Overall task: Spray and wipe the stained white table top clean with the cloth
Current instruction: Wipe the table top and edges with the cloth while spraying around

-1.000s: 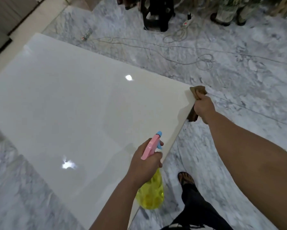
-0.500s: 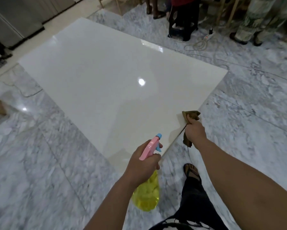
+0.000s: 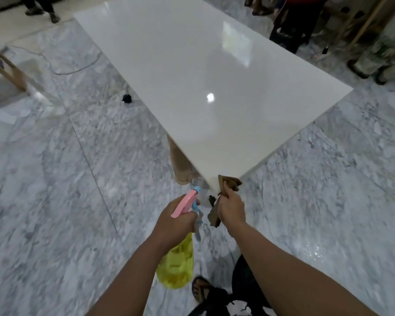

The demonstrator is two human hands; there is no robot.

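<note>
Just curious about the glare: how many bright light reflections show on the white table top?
2: a small round spot mid-table and a larger rectangular patch toward the far right edge of the table top.

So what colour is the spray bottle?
The bottle is yellow with a pink and blue spray head, seen in the head view.

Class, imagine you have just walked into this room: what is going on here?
A person is cleaning a white table top. The left hand grips a yellow spray bottle with a pink trigger head, held off the table over the marble floor. The right hand grips a brown cloth, whose upper end lies at the table's near corner. No stains show on the glossy surface from here.
</note>
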